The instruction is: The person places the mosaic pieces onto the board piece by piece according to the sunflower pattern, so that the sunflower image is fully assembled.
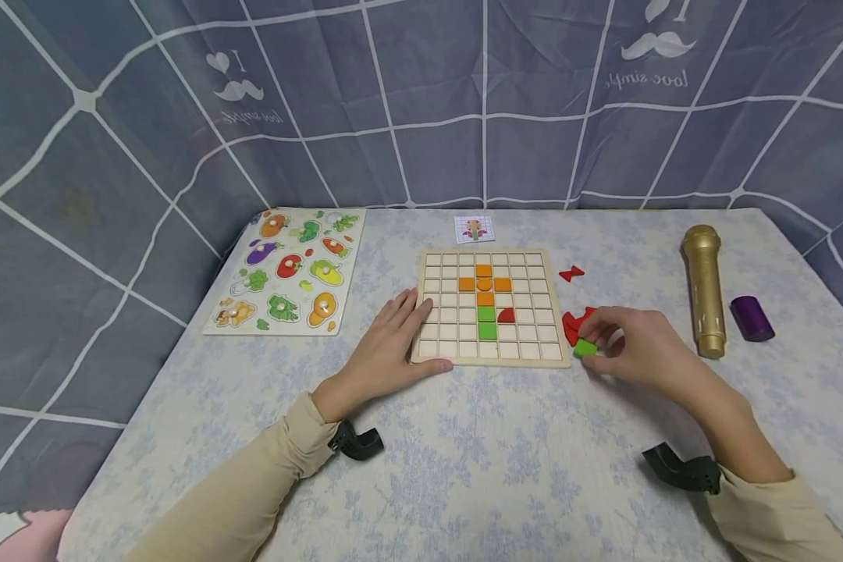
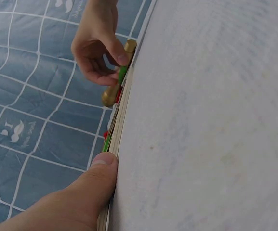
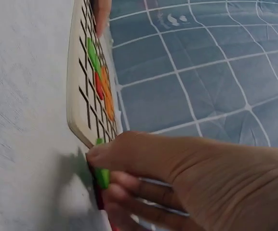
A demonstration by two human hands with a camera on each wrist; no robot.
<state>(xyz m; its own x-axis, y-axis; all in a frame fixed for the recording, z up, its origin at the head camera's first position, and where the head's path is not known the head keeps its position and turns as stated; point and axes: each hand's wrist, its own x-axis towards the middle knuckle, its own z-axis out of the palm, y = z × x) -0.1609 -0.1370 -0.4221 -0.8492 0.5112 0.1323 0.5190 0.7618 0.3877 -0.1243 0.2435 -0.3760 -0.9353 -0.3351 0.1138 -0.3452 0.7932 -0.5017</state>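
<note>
In the head view a wooden grid board (image 1: 449,347) lies mid-table. Orange blocks (image 1: 484,299) form a cross on it, with two green squares (image 1: 487,331) below and a red quarter-circle (image 1: 506,315) beside them. My left hand (image 1: 386,347) rests on the board's left edge, fingers straight, thumb along the near corner. Just off the board's right side, my right hand (image 1: 639,343) pinches a green square block (image 1: 585,348) between thumb and fingers, also visible in the right wrist view. Several red pieces (image 1: 573,326) lie right by that hand, partly covered by its fingers.
A small pattern card (image 1: 474,229) lies behind the board. Two red triangles (image 1: 571,273) sit to its right. A vegetable puzzle board (image 1: 302,293) is at the left. Farther right are a gold microphone-shaped object (image 1: 705,293) and a purple cylinder (image 1: 752,318). A grid-patterned curtain (image 1: 435,156) hangs behind the table.
</note>
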